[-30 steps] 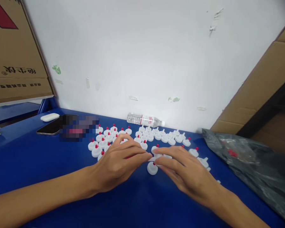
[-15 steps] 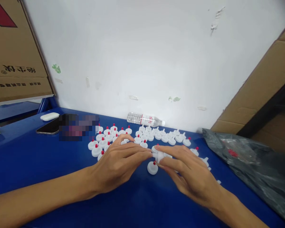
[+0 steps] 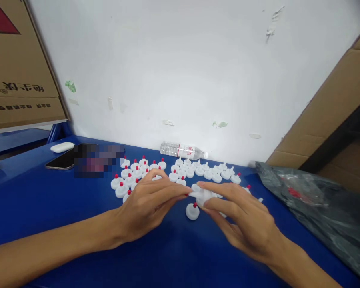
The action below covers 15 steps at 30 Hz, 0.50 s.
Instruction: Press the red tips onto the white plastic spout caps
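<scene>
one white nozzle, pinched by the right hand, points at a red cap gripped by the left hand, above the worktop.

White caps crowd the far middle, while the near table lies open.

Two hands, one bottle, one dark bag — and white caps, more than thirty.
</scene>
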Available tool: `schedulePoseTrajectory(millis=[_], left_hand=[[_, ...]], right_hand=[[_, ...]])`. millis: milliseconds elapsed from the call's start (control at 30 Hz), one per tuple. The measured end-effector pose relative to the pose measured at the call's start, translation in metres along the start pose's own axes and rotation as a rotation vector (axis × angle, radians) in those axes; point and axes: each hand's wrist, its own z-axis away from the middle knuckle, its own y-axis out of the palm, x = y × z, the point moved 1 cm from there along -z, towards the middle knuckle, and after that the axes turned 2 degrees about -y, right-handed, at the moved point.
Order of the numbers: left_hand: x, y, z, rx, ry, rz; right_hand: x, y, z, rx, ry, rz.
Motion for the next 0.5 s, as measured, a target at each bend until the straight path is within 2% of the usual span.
schedulePoseTrajectory(millis=[100,300,500], left_hand=[[0.0011,-0.0003,-0.0009,-0.008,-0.044,0.030],[0.0023,0.0015,0.0012,0.045,0.001,0.082],[0.0004,0.0013,-0.0010,0.033,0.003,0.058]], right_hand=[[-0.0015,-0.0014,-0.0002,0.003,0.016,0.022],[0.0019,0.0036,0.0022,0.033,-0.045,0.015],[0.0008,0.0003,0.0014,0.009,-0.067,0.026]])
